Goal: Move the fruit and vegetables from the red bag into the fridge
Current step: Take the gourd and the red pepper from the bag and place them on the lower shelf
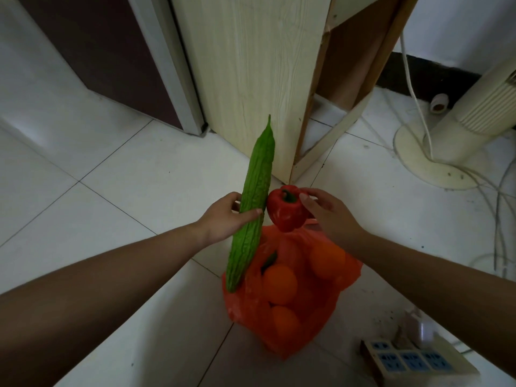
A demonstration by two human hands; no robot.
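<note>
Home interior, white tiled floor (125,174), tower fan (474,107), power strip (413,361)

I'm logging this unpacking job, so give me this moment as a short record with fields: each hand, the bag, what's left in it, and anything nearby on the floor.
left hand: holds the bitter gourd near its middle, tip pointing up and away
right hand: holds the red pepper, stem up, above the bag
bag: red plastic, on the tiled floor, open at top
left in bag: oranges, at least three
nearby: power strip at lower right; fan at right; wooden cabinet ahead
fridge: not identifiable
</note>
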